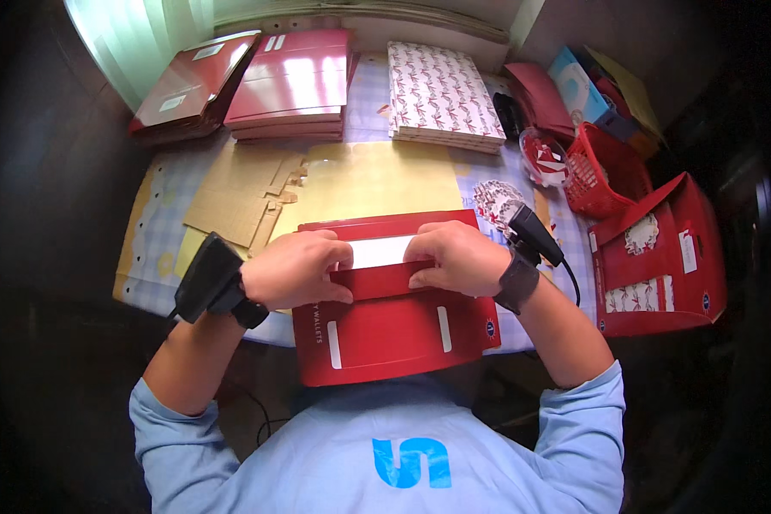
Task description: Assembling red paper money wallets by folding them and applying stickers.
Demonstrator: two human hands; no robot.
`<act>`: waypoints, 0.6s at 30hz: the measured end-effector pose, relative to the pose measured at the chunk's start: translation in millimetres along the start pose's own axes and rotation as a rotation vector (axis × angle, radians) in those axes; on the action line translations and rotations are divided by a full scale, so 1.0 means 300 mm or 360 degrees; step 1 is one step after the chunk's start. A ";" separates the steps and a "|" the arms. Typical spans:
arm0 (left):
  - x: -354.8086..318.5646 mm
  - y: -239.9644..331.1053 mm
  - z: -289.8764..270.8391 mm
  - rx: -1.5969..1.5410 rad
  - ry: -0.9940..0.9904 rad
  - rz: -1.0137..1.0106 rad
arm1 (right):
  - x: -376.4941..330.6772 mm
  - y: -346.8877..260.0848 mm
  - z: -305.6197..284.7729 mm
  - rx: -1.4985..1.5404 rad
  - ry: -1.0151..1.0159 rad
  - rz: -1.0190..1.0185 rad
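A flat red cardboard box (390, 338) lies at the table's near edge in front of me, with two white strips on its near panel. Across its middle runs a folded red flap, and a white patch shows just beyond it. My left hand (295, 267) pinches the left part of this flap between thumb and fingers. On the right part, my right hand (458, 257) grips the flap in the same way, thumb on the near side. The fingertips of both hands are partly hidden behind the card.
Stacks of red cardboard (287, 77) and patterned white card (441, 94) stand at the back. Brown cardboard (236, 193) lies to the left. On the right are tag-like cut-outs (497, 204), a clear tub (544, 158), a red basket (582, 184) and an assembled red box (660, 257).
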State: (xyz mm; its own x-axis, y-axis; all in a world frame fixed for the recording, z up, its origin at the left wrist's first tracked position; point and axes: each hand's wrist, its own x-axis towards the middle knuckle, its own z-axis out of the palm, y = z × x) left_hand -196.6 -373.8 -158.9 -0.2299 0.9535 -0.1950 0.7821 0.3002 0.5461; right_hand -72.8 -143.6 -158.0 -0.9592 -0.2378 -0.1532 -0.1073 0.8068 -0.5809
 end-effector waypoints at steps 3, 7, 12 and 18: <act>0.004 0.004 -0.017 0.0023 0.0079 0.0034 | -0.002 -0.009 0.002 -0.0020 0.0052 -0.0062; 0.016 0.029 0.016 0.0143 0.0191 0.0131 | 0.005 -0.025 0.019 -0.0290 0.0034 -0.0119; -0.009 0.060 0.037 0.0067 0.0281 0.0128 | -0.011 -0.039 0.047 -0.0508 0.0174 -0.0290; 0.005 0.075 0.046 0.0067 0.0308 0.0170 | -0.009 -0.028 0.046 -0.0269 0.0138 -0.0313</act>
State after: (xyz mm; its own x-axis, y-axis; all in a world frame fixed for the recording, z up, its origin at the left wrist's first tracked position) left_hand -171.5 -366.1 -158.2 -0.2484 0.9684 0.0243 0.8304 0.2000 0.5201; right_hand -65.7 -157.3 -163.6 -0.9337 -0.3574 0.0227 -0.3288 0.8303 -0.4500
